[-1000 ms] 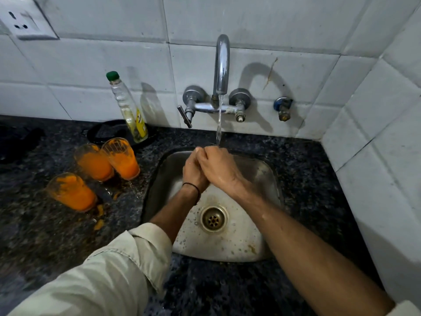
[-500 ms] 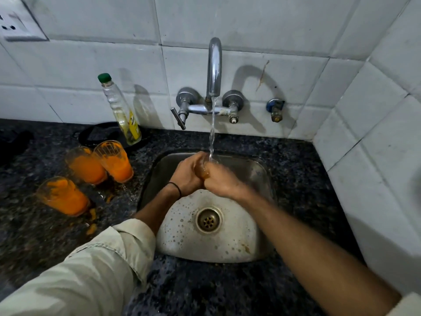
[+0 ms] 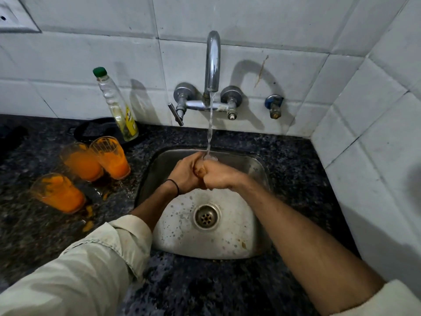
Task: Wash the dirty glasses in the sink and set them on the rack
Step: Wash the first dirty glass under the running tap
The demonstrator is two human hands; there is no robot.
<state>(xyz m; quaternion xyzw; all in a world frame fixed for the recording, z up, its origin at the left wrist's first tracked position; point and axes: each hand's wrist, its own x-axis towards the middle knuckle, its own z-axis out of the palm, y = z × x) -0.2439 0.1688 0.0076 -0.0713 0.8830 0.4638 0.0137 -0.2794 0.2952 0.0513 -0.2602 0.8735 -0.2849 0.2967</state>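
Over the steel sink (image 3: pixel 257 245) my left hand (image 3: pixel 184 174) and my right hand (image 3: pixel 219 176) wrap together around a small glass (image 3: pixel 201 171), mostly hidden between my fingers. Water runs from the tap (image 3: pixel 213 62) onto the glass rim. Three dirty glasses coated in orange residue stand on the dark counter left of the sink: one nearest me (image 3: pixel 58 192), one behind it (image 3: pixel 80 161), one closest to the sink (image 3: pixel 111 157). No rack is in view.
A clear bottle with a green cap (image 3: pixel 116 106) leans at the wall behind the glasses. Orange spills (image 3: pixel 87 225) lie on the granite counter (image 3: pixel 205 288). A black ring-shaped object (image 3: pixel 95 130) sits by the wall. Tiled wall closes the right side.
My hands have parted slightly, so the glass shows between them under the stream. The view has tilted down a little; the glasses on the counter have not moved.
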